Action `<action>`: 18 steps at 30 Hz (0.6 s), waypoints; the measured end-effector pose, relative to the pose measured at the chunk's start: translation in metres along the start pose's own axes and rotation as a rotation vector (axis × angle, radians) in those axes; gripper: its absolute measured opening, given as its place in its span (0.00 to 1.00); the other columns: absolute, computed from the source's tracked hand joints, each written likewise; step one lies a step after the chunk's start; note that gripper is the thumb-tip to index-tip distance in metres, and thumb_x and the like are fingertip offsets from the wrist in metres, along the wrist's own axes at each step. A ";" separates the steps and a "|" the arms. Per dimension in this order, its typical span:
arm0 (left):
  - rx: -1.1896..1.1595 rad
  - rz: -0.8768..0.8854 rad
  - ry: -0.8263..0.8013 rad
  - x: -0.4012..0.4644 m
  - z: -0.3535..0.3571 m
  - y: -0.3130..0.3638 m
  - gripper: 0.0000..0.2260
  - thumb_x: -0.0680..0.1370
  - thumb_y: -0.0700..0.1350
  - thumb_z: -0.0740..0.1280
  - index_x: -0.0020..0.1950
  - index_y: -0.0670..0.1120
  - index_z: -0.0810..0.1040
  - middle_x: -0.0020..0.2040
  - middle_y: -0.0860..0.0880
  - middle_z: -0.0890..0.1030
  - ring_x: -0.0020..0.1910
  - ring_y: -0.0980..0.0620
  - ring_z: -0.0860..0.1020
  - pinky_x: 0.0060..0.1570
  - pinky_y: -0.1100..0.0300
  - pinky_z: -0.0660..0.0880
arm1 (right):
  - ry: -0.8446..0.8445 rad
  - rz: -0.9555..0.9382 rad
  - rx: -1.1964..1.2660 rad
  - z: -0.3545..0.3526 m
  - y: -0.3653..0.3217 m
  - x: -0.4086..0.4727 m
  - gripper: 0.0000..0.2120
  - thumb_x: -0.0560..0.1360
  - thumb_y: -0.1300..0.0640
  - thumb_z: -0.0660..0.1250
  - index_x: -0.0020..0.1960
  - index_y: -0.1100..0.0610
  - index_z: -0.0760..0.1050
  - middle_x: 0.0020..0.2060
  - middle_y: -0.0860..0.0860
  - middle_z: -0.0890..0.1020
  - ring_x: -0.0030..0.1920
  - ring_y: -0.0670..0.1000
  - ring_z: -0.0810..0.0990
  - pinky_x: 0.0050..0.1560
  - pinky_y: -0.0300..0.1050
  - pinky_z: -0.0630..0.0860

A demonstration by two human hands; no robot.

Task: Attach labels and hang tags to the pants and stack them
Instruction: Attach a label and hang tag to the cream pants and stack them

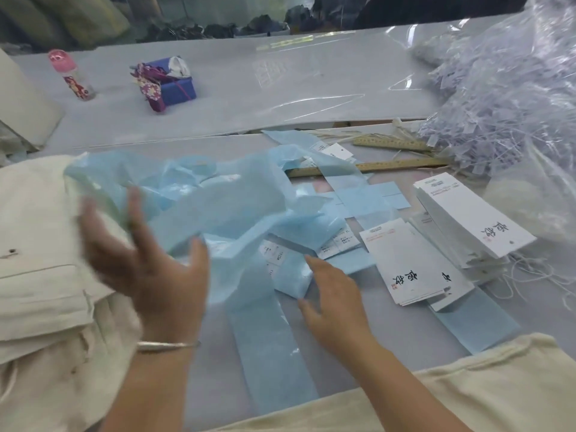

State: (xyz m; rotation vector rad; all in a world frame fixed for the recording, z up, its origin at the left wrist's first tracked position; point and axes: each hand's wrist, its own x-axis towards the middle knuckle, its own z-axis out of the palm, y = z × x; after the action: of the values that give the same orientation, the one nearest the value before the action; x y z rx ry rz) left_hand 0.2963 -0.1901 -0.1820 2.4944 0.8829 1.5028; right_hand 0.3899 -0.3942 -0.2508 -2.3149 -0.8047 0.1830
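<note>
Cream pants lie folded in a stack at the left of the table. My left hand hovers blurred over their right edge, fingers spread, touching the underside of a crumpled pale-blue backing strip. My right hand lies flat with straight fingers on a small folded blue strip with white size labels. White hang tags with black characters lie fanned to the right, with a taller pile of tags behind them.
More cream fabric lies at the near right edge. Two wooden rulers lie behind the strips. A clear bag of tag fasteners fills the right rear. A pink-capped bottle and a blue box stand far left.
</note>
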 end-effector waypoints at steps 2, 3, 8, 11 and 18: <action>-0.234 0.181 -0.274 -0.021 0.009 0.040 0.21 0.70 0.46 0.67 0.63 0.46 0.78 0.70 0.41 0.72 0.72 0.38 0.66 0.71 0.40 0.59 | 0.009 -0.015 -0.039 0.006 -0.011 0.012 0.25 0.74 0.58 0.64 0.71 0.57 0.67 0.68 0.53 0.71 0.68 0.54 0.68 0.67 0.43 0.61; -0.306 0.296 -0.448 -0.040 0.016 0.051 0.17 0.70 0.45 0.67 0.59 0.47 0.81 0.66 0.45 0.76 0.70 0.41 0.69 0.71 0.39 0.58 | -0.004 0.011 -0.100 0.009 -0.014 0.017 0.23 0.73 0.59 0.63 0.68 0.56 0.68 0.67 0.53 0.71 0.67 0.55 0.67 0.67 0.44 0.61; 0.147 0.165 -1.102 -0.085 0.052 0.026 0.26 0.75 0.65 0.60 0.73 0.63 0.63 0.80 0.52 0.52 0.79 0.48 0.45 0.73 0.43 0.38 | -0.140 0.130 -0.443 0.017 -0.003 0.032 0.26 0.77 0.46 0.60 0.73 0.52 0.61 0.75 0.50 0.58 0.75 0.50 0.54 0.74 0.53 0.50; 0.206 -0.041 -1.008 -0.091 0.055 0.018 0.35 0.73 0.68 0.63 0.77 0.60 0.58 0.77 0.42 0.55 0.74 0.40 0.60 0.69 0.44 0.62 | -0.120 0.055 -0.426 0.018 0.004 0.042 0.31 0.74 0.41 0.64 0.72 0.51 0.61 0.71 0.50 0.63 0.71 0.53 0.60 0.65 0.52 0.57; 0.105 -0.303 -0.783 -0.069 0.056 -0.014 0.12 0.79 0.43 0.66 0.61 0.39 0.75 0.54 0.35 0.77 0.54 0.36 0.76 0.49 0.47 0.71 | -0.238 0.320 -0.183 0.012 -0.006 0.072 0.26 0.62 0.52 0.75 0.57 0.52 0.71 0.53 0.53 0.75 0.58 0.56 0.72 0.53 0.48 0.70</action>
State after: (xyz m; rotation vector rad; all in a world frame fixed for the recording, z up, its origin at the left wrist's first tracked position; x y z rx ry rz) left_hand 0.3135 -0.2026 -0.2699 2.5184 1.1013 0.3287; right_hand 0.4406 -0.3417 -0.2502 -2.6210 -0.5764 0.5552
